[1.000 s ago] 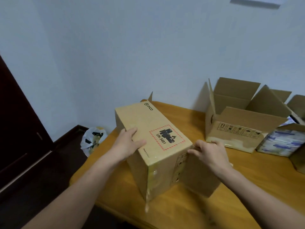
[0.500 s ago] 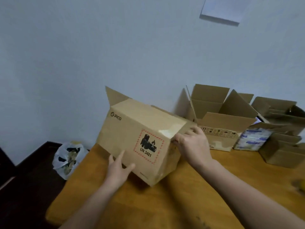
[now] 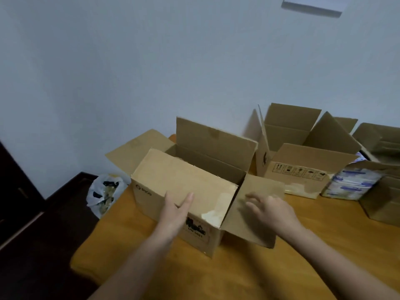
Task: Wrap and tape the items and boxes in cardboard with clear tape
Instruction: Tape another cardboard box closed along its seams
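A brown cardboard box [image 3: 190, 191] with a "pico" mark and a red-framed UN 3481 label stands upright on the wooden table [image 3: 238, 276], its top flaps spread open. My left hand [image 3: 176, 210] lies flat with straight fingers on the near flap and front wall. My right hand [image 3: 271, 210] hovers over the right flap with fingers spread, blurred by motion; it holds nothing. No tape roll is in view.
A second open cardboard box [image 3: 303, 161] stands behind on the right. Further right are more cardboard boxes [image 3: 381, 169] and white-blue packs [image 3: 352, 182]. A plastic bag [image 3: 104, 191] of scraps lies on the dark floor left of the table. The wall is close behind.
The box was turned from lying on its side to standing upright with its flaps open. My left hand moved onto the near flap; my right hand let go of the box end.
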